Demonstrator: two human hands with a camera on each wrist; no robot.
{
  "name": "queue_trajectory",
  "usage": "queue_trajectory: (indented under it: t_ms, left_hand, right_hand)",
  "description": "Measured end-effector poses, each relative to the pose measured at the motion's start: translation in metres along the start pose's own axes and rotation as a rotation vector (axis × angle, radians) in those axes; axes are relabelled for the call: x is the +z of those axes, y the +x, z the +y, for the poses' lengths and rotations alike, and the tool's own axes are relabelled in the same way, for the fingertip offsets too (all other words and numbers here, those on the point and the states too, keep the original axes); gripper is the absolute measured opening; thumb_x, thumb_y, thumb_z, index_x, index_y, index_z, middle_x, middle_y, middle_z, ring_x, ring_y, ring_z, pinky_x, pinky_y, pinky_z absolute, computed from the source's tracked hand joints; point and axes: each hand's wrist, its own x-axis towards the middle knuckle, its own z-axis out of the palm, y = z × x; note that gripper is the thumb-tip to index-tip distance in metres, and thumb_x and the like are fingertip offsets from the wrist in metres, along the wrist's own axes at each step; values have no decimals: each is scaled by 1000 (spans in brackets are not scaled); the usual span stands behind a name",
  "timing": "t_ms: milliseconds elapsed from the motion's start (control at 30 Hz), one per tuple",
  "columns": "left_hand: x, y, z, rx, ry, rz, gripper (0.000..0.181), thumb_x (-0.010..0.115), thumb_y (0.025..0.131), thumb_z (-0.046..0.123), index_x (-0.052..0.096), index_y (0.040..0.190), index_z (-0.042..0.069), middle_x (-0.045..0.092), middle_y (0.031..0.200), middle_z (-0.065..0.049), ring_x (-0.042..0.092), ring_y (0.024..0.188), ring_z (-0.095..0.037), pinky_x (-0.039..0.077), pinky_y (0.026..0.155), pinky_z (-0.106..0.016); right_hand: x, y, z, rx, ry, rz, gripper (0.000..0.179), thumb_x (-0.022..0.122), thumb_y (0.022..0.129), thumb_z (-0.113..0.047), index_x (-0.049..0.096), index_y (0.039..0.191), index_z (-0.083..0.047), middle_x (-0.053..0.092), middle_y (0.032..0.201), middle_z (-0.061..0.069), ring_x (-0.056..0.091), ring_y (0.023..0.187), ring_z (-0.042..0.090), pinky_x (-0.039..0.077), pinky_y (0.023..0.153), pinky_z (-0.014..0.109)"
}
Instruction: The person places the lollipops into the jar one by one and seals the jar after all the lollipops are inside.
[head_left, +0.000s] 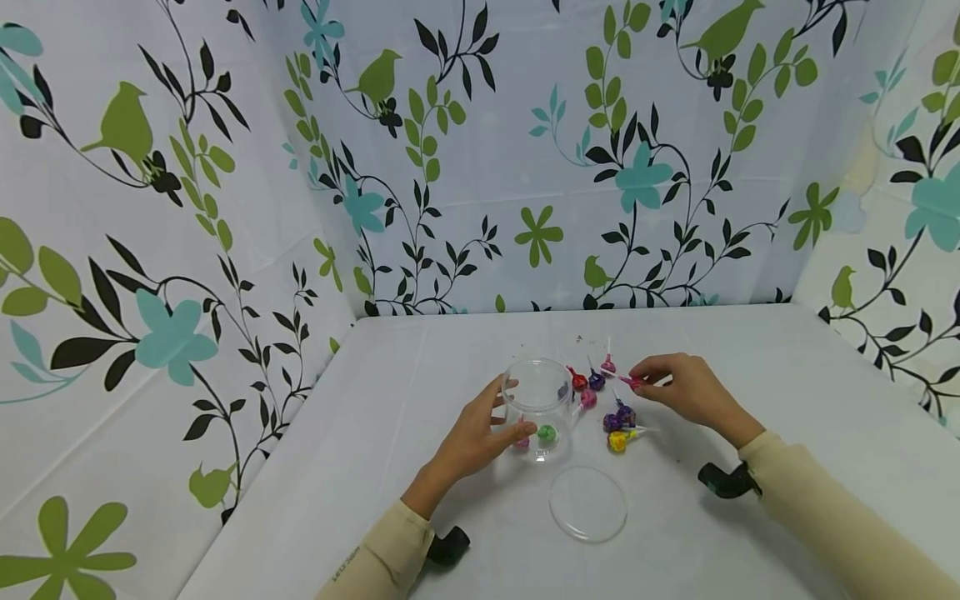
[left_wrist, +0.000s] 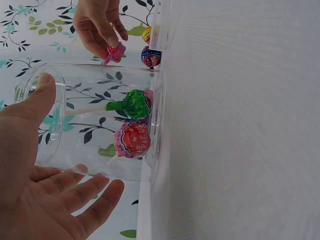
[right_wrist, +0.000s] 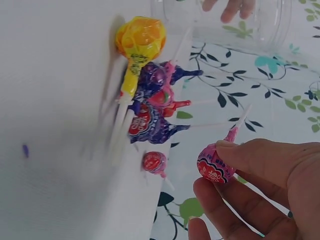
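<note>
An upright clear plastic jar (head_left: 536, 398) stands on the table, and my left hand (head_left: 472, 437) holds it, thumb on the near side and fingers round the other. Inside lie a green lollipop (left_wrist: 136, 104), a pink-and-red one (left_wrist: 132, 140) and a dark one partly hidden behind them. To the jar's right, my right hand (head_left: 693, 396) pinches a pink lollipop (right_wrist: 216, 164) between thumb and fingers, its stick pointing away. Loose on the table between jar and hand are a yellow lollipop (right_wrist: 141, 37), purple ones (head_left: 625, 414), a red one (head_left: 578, 381) and pink ones (head_left: 588, 399).
A clear round lid (head_left: 587, 504) lies flat on the white table (head_left: 480, 533), just in front of the jar. Patterned cloth (head_left: 480, 167) with leaves and birds hangs behind and at both sides. A small purple scrap (right_wrist: 26, 150) lies on the tabletop.
</note>
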Motion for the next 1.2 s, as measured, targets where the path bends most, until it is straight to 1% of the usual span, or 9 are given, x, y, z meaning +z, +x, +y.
queue_trajectory:
  t_ms: [267, 533, 1000, 1200]
  left_hand:
    - [0, 0, 1, 2, -4, -5, 88, 77, 96, 41, 28, 163, 10, 47, 156, -11, 54, 136, -27, 55, 100, -37]
    - [0, -1, 2, 1, -8, -6, 88, 77, 96, 40, 29, 163, 9, 47, 156, -12, 54, 136, -27, 55, 100, -38]
    - [-2, -1, 2, -5, -17, -7, 89, 77, 96, 41, 28, 163, 8, 46, 157, -13, 53, 137, -28, 54, 101, -41]
    - [-1, -1, 1, -9, -14, -8, 90, 77, 96, 41, 27, 164, 8, 46, 157, -13, 53, 137, -29, 54, 101, -41]
  right_hand:
    - [-4, 3, -9, -1, -3, 7, 22, 78, 95, -8, 76, 116, -1, 74, 106, 8, 68, 99, 31, 60, 87, 53]
    - [-8, 6, -20, -37, -6, 31, 21, 77, 95, -8, 77, 115, -2, 74, 108, 9, 68, 98, 30, 60, 86, 53]
    - [-15, 12, -43, -71, -3, 29, 23, 77, 95, -9, 76, 117, -3, 74, 109, 8, 68, 100, 30, 59, 89, 55]
    - [-15, 17, -54, -93, 4, 36, 23, 78, 94, -7, 76, 117, -1, 75, 108, 8, 69, 100, 30, 58, 90, 55]
